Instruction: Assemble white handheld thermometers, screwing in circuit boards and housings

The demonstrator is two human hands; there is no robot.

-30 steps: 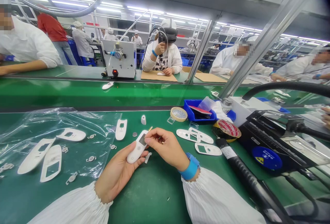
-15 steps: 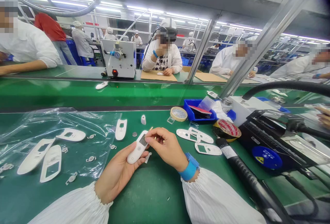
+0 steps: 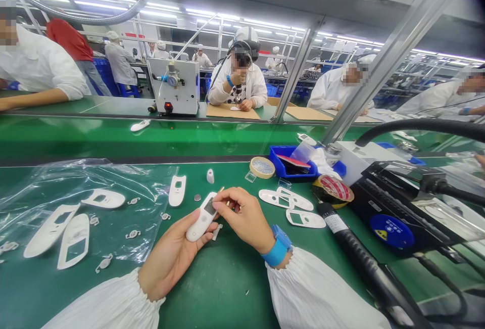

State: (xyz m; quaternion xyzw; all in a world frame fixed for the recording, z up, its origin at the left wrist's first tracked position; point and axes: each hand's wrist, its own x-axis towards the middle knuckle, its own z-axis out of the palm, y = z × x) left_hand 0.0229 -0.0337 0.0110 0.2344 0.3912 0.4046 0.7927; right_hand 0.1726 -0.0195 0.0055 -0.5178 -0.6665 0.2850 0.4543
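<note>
A white handheld device [image 3: 199, 224] with a small grey screen lies tilted in my left hand [image 3: 172, 250], thumb on its edge and fingers beneath. My right hand [image 3: 242, 215], a blue band at its wrist, has thumb and forefinger pinched at the device's upper end by the screen. A thin brass-coloured tip shows just behind those fingers; what it belongs to is hidden. Under the hands a small pale part [image 3: 217, 232] pokes out. Just beyond the device are a round silver disc [image 3: 197, 197], a small white cap [image 3: 210, 176] and a white shell piece [image 3: 177, 191].
White shells and small round parts lie on a clear plastic bag [image 3: 125, 177] at left. More shells [image 3: 305, 218], a tape roll [image 3: 262, 167], a blue bin [image 3: 278, 167] and a black tool [image 3: 359, 258] stand right. Across the green belt [image 3: 94, 137] people sit working.
Items on the green belt have shifted left. Both hands and the device have hardly moved. A person's hand at the far right edge has mostly left the view.
</note>
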